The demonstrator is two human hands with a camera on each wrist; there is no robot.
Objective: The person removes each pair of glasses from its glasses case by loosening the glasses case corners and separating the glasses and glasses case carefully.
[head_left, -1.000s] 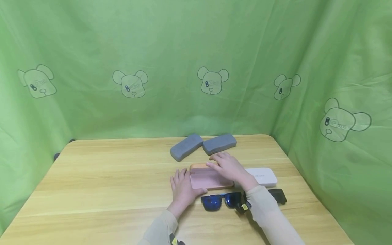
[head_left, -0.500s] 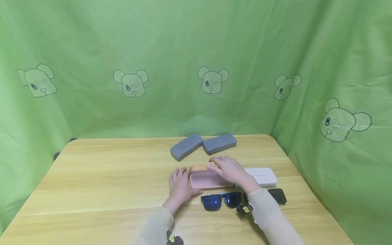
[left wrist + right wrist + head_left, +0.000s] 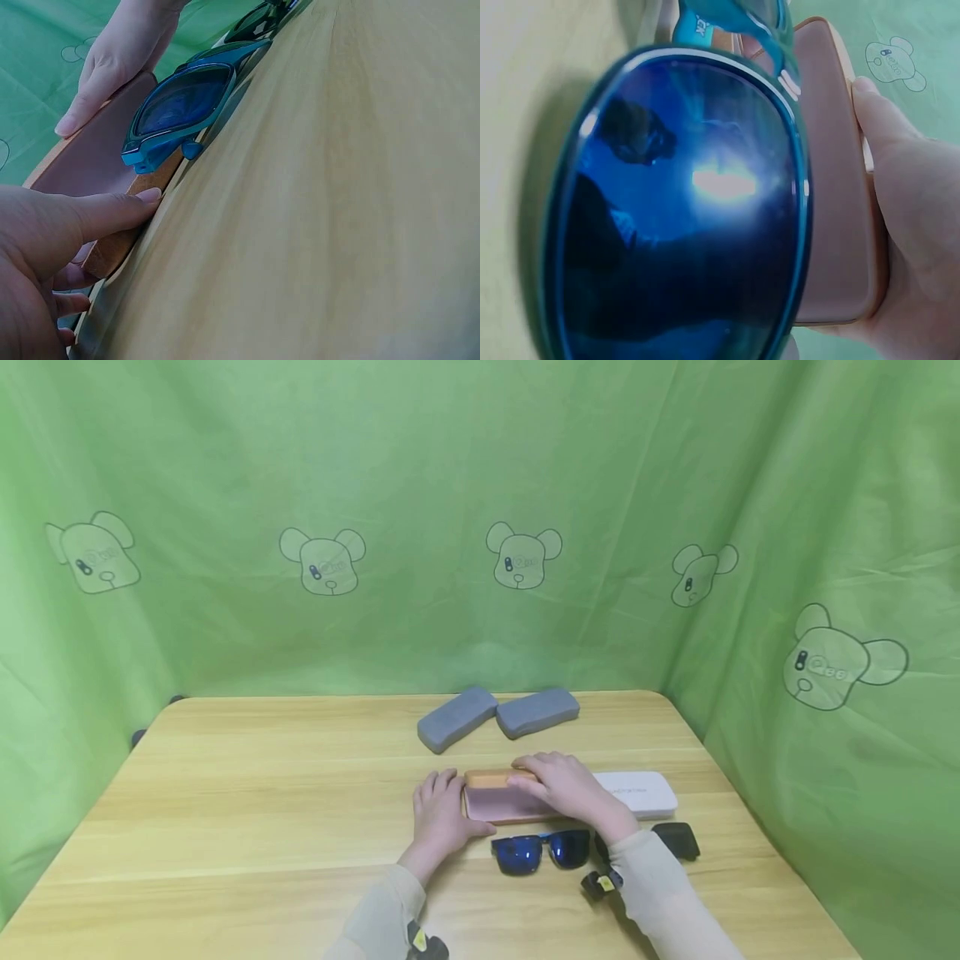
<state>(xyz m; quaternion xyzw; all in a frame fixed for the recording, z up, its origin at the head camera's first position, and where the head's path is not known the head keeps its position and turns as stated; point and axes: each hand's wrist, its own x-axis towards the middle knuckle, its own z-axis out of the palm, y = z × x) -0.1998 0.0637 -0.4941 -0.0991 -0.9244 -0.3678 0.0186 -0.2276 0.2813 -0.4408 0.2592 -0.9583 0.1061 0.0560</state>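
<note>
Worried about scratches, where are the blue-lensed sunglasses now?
In the head view, the blue-lensed sunglasses lie in front of the open orange case, right of the left hand.

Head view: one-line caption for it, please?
Left hand and right hand hold an open orange case, blue sunglasses in front, white case alongside, two grey cases behind.

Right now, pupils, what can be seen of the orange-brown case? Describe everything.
The orange-brown case looks leathery outside, with a smooth pink lining. Long and round-cornered, it lies open on the table, beyond the sunglasses. Its lid is raised along the far side. The left hand grips its left end; the right hand holds the lid's edge. Its inside shows only partly.
</note>
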